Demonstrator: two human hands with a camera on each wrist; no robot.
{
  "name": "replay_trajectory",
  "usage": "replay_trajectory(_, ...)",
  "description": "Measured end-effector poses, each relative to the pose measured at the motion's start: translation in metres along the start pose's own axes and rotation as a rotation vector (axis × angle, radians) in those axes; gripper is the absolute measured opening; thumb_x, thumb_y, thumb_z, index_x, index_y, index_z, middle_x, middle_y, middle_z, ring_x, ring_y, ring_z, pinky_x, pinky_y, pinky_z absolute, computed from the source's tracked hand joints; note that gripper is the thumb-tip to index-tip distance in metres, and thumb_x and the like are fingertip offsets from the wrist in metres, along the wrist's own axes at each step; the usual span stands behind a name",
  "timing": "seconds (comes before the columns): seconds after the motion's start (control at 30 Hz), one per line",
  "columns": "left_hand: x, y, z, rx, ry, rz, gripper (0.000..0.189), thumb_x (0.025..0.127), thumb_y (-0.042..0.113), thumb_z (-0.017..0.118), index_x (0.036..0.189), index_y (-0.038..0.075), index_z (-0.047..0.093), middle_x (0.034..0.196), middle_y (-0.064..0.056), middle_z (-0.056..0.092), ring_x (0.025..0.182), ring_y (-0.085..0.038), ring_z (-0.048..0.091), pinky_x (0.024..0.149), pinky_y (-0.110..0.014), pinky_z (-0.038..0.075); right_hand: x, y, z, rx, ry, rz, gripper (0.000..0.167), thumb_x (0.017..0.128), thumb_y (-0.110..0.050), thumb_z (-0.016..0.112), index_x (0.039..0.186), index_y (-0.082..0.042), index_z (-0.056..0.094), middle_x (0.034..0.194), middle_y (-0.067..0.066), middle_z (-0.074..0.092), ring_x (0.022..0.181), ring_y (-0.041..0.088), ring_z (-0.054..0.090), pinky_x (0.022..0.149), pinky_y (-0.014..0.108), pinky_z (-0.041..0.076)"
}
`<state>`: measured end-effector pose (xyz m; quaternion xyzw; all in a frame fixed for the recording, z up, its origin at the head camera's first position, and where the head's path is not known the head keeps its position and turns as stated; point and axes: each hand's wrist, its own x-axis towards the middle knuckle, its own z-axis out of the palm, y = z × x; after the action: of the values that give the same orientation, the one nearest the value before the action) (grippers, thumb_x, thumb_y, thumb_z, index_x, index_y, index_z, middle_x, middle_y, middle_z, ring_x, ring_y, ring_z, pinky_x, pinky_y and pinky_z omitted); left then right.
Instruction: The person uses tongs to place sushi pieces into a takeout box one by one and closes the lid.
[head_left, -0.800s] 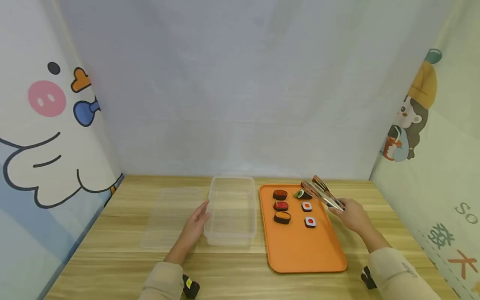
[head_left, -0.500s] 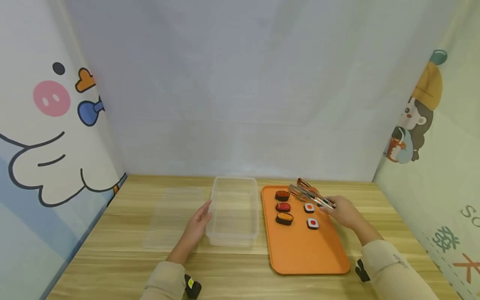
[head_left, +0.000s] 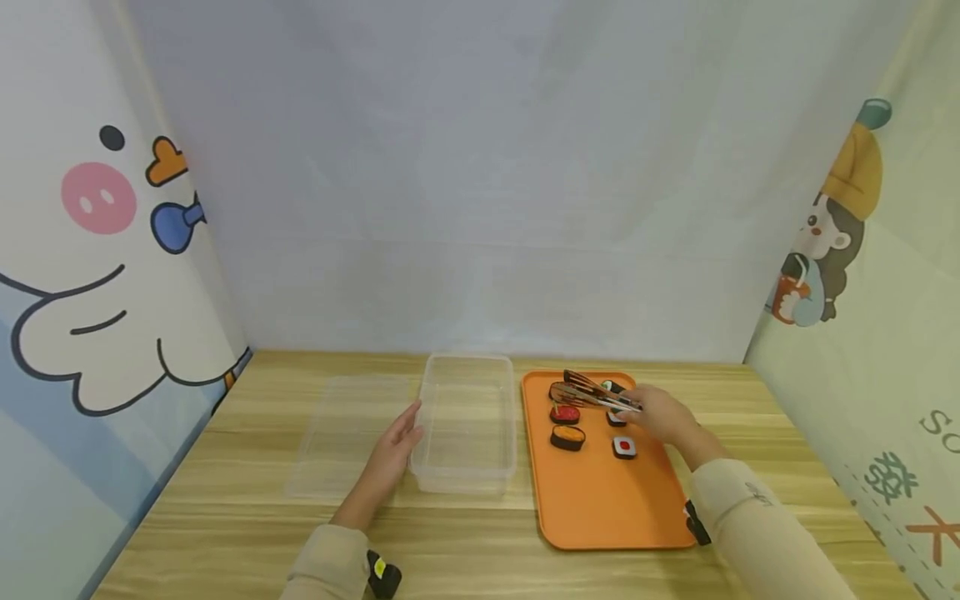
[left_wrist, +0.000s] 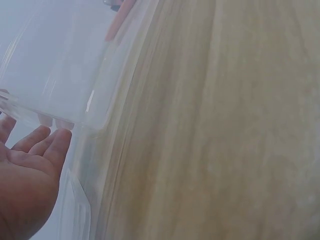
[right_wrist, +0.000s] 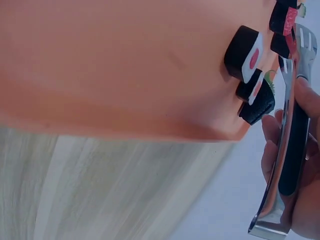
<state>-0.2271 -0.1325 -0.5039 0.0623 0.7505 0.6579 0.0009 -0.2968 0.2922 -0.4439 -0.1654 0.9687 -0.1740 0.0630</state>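
Note:
My right hand [head_left: 667, 417] grips metal serving tongs [head_left: 596, 393] over the far part of an orange tray [head_left: 603, 508]. The tongs' slotted tips overlap the back-left sushi piece [head_left: 556, 392]. Below that piece lie a red-topped sushi [head_left: 565, 415] and an orange-topped one [head_left: 567, 437]. On the tray's right are a red-centred sushi roll [head_left: 624, 447], another roll [head_left: 616, 419] partly hidden by hand and tongs, and a dark hand roll [right_wrist: 258, 106]. My left hand [head_left: 393, 450], fingers extended, rests its fingertips at the rim of a clear plastic container [head_left: 463, 485].
A flat clear lid [head_left: 337, 442] lies on the wooden table [head_left: 465, 542] left of the container. The container stands between the left hand and the tray. A pale curtain [head_left: 480, 208] rises behind the table, with printed cloths at both sides.
My right hand has carried the tongs leftward, from over the hand roll to the back-left sushi. The hand roll is partly visible behind them. The left hand stays at the container.

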Motion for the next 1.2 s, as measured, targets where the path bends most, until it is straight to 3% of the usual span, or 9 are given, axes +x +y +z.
replay_trajectory(0.13, 0.001, 0.001, -0.001, 0.011, 0.002, -0.008, 0.050, 0.105, 0.010, 0.043, 0.152, -0.001, 0.027, 0.154, -0.026, 0.022, 0.141, -0.042, 0.019, 0.113, -0.051, 0.020, 0.004, -0.005, 0.000, -0.047, -0.013, 0.038, 0.044, 0.097, -0.022, 0.062, 0.130, 0.007, 0.058, 0.134, 0.034, 0.047, 0.120, 0.051, 0.046, 0.092, 0.061, 0.044)
replay_trajectory(0.27, 0.000, 0.002, 0.001, -0.001, 0.001, -0.024, 0.050, 0.105, 0.011, 0.042, 0.152, 0.000, 0.028, 0.154, -0.025, 0.022, 0.141, -0.041, 0.020, 0.114, -0.050, 0.020, 0.004, -0.009, -0.003, -0.084, -0.010, 0.048, 0.041, 0.097, -0.020, 0.062, 0.129, 0.005, 0.059, 0.129, 0.028, 0.054, 0.112, 0.044, 0.054, 0.078, 0.051, 0.052)
replay_trajectory(0.37, 0.001, 0.003, 0.002, -0.002, 0.005, -0.026, 0.050, 0.105, 0.011, 0.043, 0.152, 0.000, 0.028, 0.154, -0.025, 0.023, 0.141, -0.040, 0.020, 0.114, -0.050, 0.020, 0.003, -0.009, -0.006, -0.096, -0.005, 0.047, 0.041, 0.097, -0.020, 0.063, 0.129, 0.004, 0.059, 0.129, 0.027, 0.055, 0.110, 0.042, 0.056, 0.070, 0.046, 0.052)
replay_trajectory(0.5, 0.001, 0.002, 0.001, 0.003, 0.002, -0.024, 0.050, 0.105, 0.010, 0.043, 0.152, -0.001, 0.027, 0.154, -0.026, 0.021, 0.141, -0.042, 0.019, 0.113, -0.051, 0.019, 0.003, -0.009, -0.011, -0.085, 0.005, 0.029, 0.044, 0.098, -0.022, 0.061, 0.132, 0.004, 0.057, 0.136, 0.031, 0.048, 0.119, 0.047, 0.049, 0.085, 0.055, 0.050)
replay_trajectory(0.67, 0.001, 0.002, 0.001, 0.010, 0.002, -0.029, 0.051, 0.105, 0.011, 0.043, 0.152, 0.000, 0.026, 0.155, -0.026, 0.020, 0.141, -0.042, 0.018, 0.113, -0.052, 0.019, 0.005, -0.016, -0.022, -0.064, 0.036, -0.048, 0.043, 0.099, -0.022, 0.060, 0.132, 0.004, 0.057, 0.133, 0.029, 0.052, 0.117, 0.047, 0.051, 0.089, 0.058, 0.047)
replay_trajectory(0.8, 0.000, 0.002, 0.002, 0.008, 0.014, -0.029, 0.050, 0.105, 0.010, 0.043, 0.151, 0.000, 0.028, 0.154, -0.025, 0.022, 0.141, -0.042, 0.019, 0.114, -0.051, 0.019, 0.010, -0.029, -0.029, -0.073, 0.054, -0.094, 0.044, 0.099, -0.025, 0.059, 0.134, 0.003, 0.056, 0.133, 0.026, 0.052, 0.113, 0.043, 0.054, 0.085, 0.056, 0.050)
replay_trajectory(1.03, 0.001, 0.000, 0.004, -0.005, 0.016, -0.020, 0.049, 0.105, 0.009, 0.043, 0.151, -0.001, 0.030, 0.154, -0.026, 0.023, 0.141, -0.041, 0.020, 0.114, -0.050, 0.019, 0.026, -0.060, -0.030, -0.081, 0.077, -0.180, 0.042, 0.098, -0.025, 0.061, 0.132, -0.001, 0.059, 0.118, 0.014, 0.061, 0.090, 0.026, 0.061, 0.069, 0.042, 0.052)
replay_trajectory(1.2, 0.001, -0.002, 0.003, -0.008, 0.028, -0.023, 0.049, 0.104, 0.010, 0.044, 0.151, 0.000, 0.031, 0.153, -0.026, 0.024, 0.141, -0.041, 0.020, 0.114, -0.050, 0.019, 0.042, -0.087, -0.025, -0.058, 0.041, -0.205, 0.043, 0.099, -0.024, 0.060, 0.135, -0.001, 0.057, 0.120, 0.014, 0.059, 0.092, 0.025, 0.060, 0.074, 0.042, 0.052)
